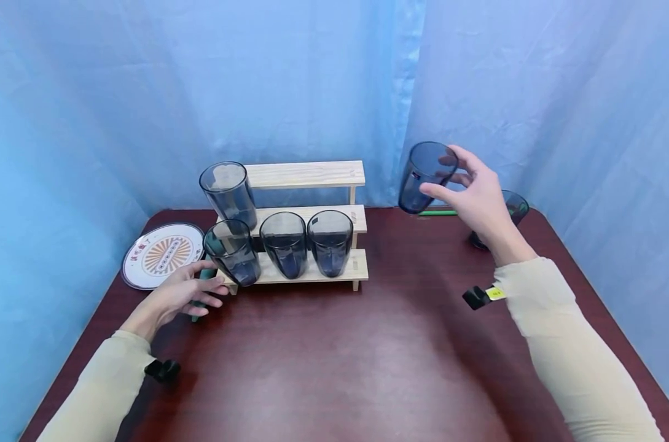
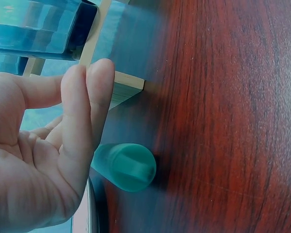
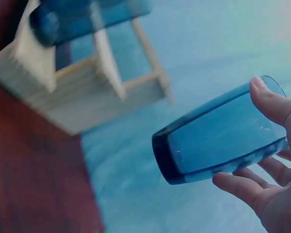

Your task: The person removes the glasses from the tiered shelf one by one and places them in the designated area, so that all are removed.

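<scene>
The right hand point(image 1: 474, 187) grips one glass point(image 1: 421, 167), well away from the left hand point(image 1: 182, 290), which (fingers loose) is near another glass point(image 1: 236, 255).

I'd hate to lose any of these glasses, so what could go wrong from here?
The raised glass might slip from the right grip, which holds it off the table. The left grip, close to the leftmost glass on the stand's lowest step, could bump that glass over.
</scene>
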Action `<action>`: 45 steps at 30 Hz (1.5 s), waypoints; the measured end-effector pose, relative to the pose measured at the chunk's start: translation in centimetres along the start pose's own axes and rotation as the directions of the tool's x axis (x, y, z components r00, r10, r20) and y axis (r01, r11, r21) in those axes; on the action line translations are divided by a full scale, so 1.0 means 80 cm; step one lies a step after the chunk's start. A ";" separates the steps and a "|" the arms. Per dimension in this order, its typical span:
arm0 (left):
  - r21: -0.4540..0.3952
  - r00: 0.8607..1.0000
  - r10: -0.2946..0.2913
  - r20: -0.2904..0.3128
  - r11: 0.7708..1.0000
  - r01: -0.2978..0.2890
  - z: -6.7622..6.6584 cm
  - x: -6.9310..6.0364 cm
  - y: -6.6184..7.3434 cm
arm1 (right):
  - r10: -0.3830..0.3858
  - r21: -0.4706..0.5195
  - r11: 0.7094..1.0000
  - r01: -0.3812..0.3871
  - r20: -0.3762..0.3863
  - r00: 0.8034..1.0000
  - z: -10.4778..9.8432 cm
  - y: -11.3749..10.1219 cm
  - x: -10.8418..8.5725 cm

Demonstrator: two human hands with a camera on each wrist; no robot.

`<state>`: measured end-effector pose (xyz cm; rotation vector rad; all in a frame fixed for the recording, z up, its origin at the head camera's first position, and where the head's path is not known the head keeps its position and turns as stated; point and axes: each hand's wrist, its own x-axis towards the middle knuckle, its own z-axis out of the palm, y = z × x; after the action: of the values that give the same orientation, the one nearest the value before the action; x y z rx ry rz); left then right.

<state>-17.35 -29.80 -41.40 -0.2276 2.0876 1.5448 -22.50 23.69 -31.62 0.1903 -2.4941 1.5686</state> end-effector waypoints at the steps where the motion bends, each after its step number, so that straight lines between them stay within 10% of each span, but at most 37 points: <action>1: 0.002 1.000 -0.001 0.001 1.000 0.001 0.000 -0.001 0.000 | 0.012 -0.011 1.000 -0.012 -0.014 1.000 -0.003 0.009 -0.003; 18: 0.003 1.000 0.004 -0.007 1.000 -0.004 0.001 0.000 0.000 | 0.091 -0.014 0.996 -0.092 -0.092 0.992 -0.005 0.134 -0.023; 31: 0.007 1.000 -0.004 -0.006 1.000 0.004 0.001 0.001 0.001 | 0.177 0.063 0.983 -0.174 -0.057 0.983 0.007 0.156 -0.025; 45: -0.004 1.000 -0.005 -0.006 1.000 0.005 0.001 0.002 -0.001 | 0.158 -0.106 0.982 -0.156 0.010 0.987 0.008 0.156 -0.015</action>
<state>-17.39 -29.71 -41.56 -0.2399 2.0873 1.5473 -24.00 28.53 -43.13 -0.0076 -2.6554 1.4922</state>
